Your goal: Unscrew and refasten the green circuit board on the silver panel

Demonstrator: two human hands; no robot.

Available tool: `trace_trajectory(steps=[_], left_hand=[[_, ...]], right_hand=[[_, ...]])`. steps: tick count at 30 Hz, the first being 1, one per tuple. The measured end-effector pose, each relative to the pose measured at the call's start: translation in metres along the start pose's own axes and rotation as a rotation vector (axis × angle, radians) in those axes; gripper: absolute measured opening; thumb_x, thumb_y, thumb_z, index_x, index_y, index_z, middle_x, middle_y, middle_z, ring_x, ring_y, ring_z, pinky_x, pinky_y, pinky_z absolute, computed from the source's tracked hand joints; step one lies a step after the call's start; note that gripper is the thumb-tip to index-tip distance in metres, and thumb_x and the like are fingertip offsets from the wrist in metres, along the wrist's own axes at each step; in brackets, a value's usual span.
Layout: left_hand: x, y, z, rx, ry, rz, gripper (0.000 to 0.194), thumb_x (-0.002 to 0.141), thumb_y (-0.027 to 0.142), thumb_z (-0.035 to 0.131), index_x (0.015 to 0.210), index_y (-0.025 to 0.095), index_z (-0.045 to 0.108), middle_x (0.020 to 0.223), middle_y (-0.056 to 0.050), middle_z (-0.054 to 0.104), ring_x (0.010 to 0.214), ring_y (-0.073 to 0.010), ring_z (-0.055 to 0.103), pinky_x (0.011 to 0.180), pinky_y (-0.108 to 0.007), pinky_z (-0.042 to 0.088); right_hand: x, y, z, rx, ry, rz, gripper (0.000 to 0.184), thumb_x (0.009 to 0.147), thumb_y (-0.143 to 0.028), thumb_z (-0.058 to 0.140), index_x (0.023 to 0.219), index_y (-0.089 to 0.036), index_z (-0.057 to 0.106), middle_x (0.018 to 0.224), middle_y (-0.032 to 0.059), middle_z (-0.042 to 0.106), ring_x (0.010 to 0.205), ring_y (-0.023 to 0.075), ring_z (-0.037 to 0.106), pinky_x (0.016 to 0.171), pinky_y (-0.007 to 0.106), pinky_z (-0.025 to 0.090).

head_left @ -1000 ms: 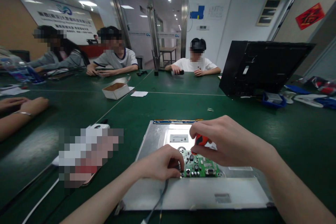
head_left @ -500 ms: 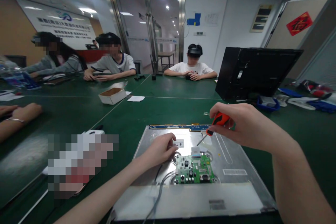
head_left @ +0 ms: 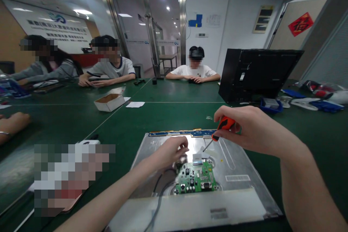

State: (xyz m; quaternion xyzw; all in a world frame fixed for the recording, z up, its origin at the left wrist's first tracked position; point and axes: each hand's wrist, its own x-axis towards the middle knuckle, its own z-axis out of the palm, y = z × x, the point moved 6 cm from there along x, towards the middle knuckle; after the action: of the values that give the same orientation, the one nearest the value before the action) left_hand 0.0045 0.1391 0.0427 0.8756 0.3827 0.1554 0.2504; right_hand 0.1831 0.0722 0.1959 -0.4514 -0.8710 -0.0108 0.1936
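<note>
A silver metal display panel [head_left: 239, 166] lies flat on the green table in front of me, with a small green circuit board [head_left: 196, 180] mounted near its middle. My right hand [head_left: 250, 130] is closed round an orange-handled screwdriver [head_left: 221, 127], whose tip points down-left above the panel. Just left of the board hovers my left hand [head_left: 171, 150], its fingers pinched together on something I cannot make out. Grey cables [head_left: 159, 197] run from the board toward me.
A black monitor back shell [head_left: 258, 74] stands at the right rear. A small open cardboard box [head_left: 108, 102] and a paper slip [head_left: 135, 104] lie mid-table. Three people sit along the far side; another person's hand [head_left: 12, 125] rests at the left edge.
My right hand lifted the screwdriver off the circuit board and up to the right. My left hand rose from the board's left edge, staying pinched. The view shifted slightly.
</note>
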Motion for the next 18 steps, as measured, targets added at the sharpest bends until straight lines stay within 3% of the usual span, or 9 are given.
trace_trajectory(steps=[4, 7, 11, 18], left_hand=[[0.019, 0.036, 0.025, 0.192, -0.147, 0.139, 0.011, 0.081, 0.007, 0.059, 0.077, 0.017, 0.057, 0.075, -0.001, 0.063, 0.069, -0.0168, 0.056, 0.059, -0.022, 0.035], [0.032, 0.052, 0.037, 0.218, -0.18, 0.22, 0.008, 0.081, 0.011, 0.063, 0.077, 0.018, 0.062, 0.076, -0.001, 0.065, 0.07, -0.0166, 0.059, 0.062, -0.022, 0.039], [0.043, 0.056, 0.047, 0.192, -0.181, 0.25, 0.003, 0.081, 0.019, 0.069, 0.078, 0.018, 0.067, 0.074, -0.001, 0.066, 0.071, -0.0178, 0.062, 0.065, -0.023, 0.041], [0.039, 0.053, 0.051, 0.11, -0.121, 0.325, 0.012, 0.079, 0.006, 0.065, 0.084, 0.016, 0.071, 0.08, -0.003, 0.07, 0.074, -0.0175, 0.064, 0.067, -0.022, 0.043]], right_hand=[[-0.002, 0.005, 0.002, -0.026, -0.024, 0.018, 0.016, 0.084, -0.031, 0.065, 0.096, -0.025, 0.055, 0.081, -0.0025, 0.067, 0.071, 0.0154, 0.063, 0.059, 0.025, 0.04], [-0.004, 0.01, 0.002, -0.034, -0.039, 0.039, 0.016, 0.084, -0.031, 0.064, 0.095, -0.025, 0.055, 0.08, -0.0024, 0.067, 0.071, 0.0158, 0.063, 0.059, 0.025, 0.04], [-0.004, 0.016, 0.002, -0.007, -0.041, 0.062, 0.016, 0.085, -0.032, 0.063, 0.097, -0.025, 0.055, 0.082, -0.0023, 0.068, 0.07, 0.0153, 0.063, 0.06, 0.025, 0.041], [-0.002, 0.017, 0.003, -0.018, -0.046, 0.057, 0.016, 0.085, -0.033, 0.063, 0.097, -0.025, 0.055, 0.082, -0.0019, 0.068, 0.072, 0.0161, 0.063, 0.06, 0.025, 0.041]])
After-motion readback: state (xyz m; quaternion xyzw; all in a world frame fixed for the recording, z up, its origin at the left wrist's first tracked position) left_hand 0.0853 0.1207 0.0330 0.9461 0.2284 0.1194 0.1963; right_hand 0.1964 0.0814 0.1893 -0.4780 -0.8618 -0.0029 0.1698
